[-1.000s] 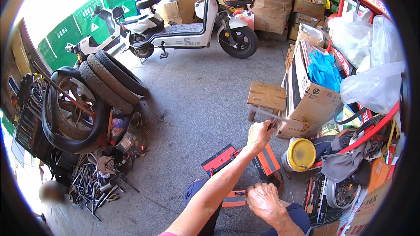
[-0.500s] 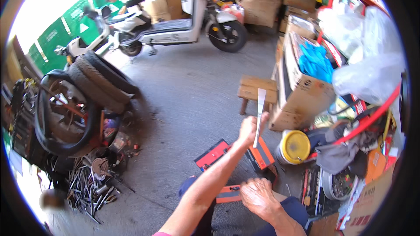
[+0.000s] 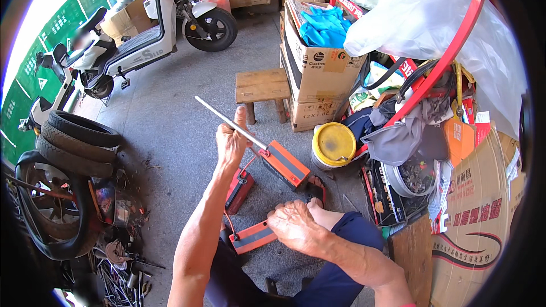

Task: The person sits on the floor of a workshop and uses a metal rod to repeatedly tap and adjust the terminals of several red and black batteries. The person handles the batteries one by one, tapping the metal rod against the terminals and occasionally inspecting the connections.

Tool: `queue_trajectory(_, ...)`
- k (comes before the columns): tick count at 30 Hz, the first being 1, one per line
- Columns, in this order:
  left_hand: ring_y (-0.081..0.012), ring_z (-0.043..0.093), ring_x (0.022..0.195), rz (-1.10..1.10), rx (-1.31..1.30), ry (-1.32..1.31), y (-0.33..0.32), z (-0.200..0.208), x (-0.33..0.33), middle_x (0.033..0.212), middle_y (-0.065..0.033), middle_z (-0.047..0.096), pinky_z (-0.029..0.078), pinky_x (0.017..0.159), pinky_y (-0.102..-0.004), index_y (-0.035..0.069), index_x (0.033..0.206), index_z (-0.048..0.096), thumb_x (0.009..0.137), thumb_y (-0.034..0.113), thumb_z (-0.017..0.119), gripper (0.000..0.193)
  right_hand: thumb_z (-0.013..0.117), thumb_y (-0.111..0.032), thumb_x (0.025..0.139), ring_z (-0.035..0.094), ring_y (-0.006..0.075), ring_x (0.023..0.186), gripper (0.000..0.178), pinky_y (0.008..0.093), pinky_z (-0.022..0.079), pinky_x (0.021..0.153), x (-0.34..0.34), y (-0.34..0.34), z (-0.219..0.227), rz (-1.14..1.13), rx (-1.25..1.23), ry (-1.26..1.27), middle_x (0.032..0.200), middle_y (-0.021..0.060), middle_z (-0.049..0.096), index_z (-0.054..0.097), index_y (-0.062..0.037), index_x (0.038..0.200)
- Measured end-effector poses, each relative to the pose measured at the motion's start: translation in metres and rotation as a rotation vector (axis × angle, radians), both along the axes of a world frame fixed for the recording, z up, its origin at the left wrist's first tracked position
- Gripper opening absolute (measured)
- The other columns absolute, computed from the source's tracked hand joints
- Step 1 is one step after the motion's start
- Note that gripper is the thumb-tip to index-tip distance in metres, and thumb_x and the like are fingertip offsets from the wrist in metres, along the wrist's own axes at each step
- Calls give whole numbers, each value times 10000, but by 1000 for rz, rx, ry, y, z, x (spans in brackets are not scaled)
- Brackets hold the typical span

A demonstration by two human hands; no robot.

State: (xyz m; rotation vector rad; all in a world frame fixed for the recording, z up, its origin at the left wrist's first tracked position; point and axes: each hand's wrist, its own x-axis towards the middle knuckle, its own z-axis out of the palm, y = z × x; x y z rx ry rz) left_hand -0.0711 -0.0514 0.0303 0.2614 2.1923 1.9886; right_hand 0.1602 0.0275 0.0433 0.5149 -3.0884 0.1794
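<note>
Left hand (image 3: 230, 143), centre of the frame: one. Fingers curled, pinching a metal strip (image 3: 219, 113) near mid-length, thumb upright.
Metal strip: one; pale, slanting down rightward through the left hand to the near corner of the upper block (image 3: 287, 165); touching or just short of it, cannot tell.
Right hand (image 3: 296, 226), lower centre: one. Fingers bent at the right end of the lower block (image 3: 253, 237); fingertips hidden, so firm grip or mere rest, cannot tell.

Possible mishaps, by judgement: a short or spark, from bare metal bridging terminals on seemingly battery-like blocks; a dropped strip, from so narrow a pinch; a dragged block or loosened lead, from a knock against the wires.

Blocks: three, counting the red block (image 3: 239, 189) between the other two.
Red wires (image 3: 229, 223): two runs visible.
Sandalled foot (image 3: 316, 189): one, just beside the upper block.
Yellow-lidded bucket (image 3: 334, 143): one, right of centre.
Wooden stool (image 3: 263, 85): one, above centre.
Blue gloves (image 3: 323, 25): one bundle, upper right of centre, in a cardboard box (image 3: 327, 79); number within, cannot tell.
White scooters (image 3: 151, 54): at least two, upper left.
Stacked tyres (image 3: 71, 150): at least two, left edge.
Metal tools (image 3: 136, 284): one heap, lower left, too tangled for counting.
</note>
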Motion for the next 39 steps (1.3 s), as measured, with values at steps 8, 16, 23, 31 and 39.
queue_trajectory(8, -216, 692, 595, 74, -58, 42, -87, 79, 57, 495, -105, 571, 553, 465, -303, 33, 535, 525, 941, 681, 392, 776, 635, -145, 801, 691, 348, 956, 213, 448, 553, 811, -38, 53, -19, -76, -83, -688, 972, 218, 704, 726, -6, 935)
queue_trajectory(16, -228, 694, 585, 319, -72, 65, -160, 95, 79, 499, -102, 552, 578, 518, -321, 63, 516, 461, 983, 639, 294, 760, 561, -294, 909, 608, 423, 1044, 396, 502, 484, 907, -124, 7, -149, -283, -309, -462, 1054, 253, 646, 542, 38, 1124)
queue_trajectory(23, -262, 703, 645, 369, -56, -1, -210, 102, 82, 482, -122, 542, 583, 615, -386, 16, 501, 494, 929, 731, 243, 870, 622, -352, 842, 583, 386, 1161, 640, 450, 451, 996, -178, -42, -245, -612, -793, -116, 1221, 277, 606, 486, 18, 1345)
queue_trajectory(31, -218, 701, 705, 389, 135, -23, -242, 102, 83, 520, -74, 556, 555, 546, -326, 7, 577, 569, 935, 679, 382, 784, 613, 17, 845, 651, 150, 624, 181, 274, 515, 565, -188, -39, -241, -856, -1421, -6, 808, 106, 679, 662, 64, 1013)
queue_trajectory(39, -180, 654, 604, 352, 215, -23, -217, 106, 82, 480, -66, 528, 541, 581, -319, 25, 521, 550, 932, 682, 414, 788, 543, 12, 897, 656, 189, 516, 245, 283, 514, 449, -80, -73, -194, -743, -1404, -180, 779, 168, 686, 585, 116, 1114)
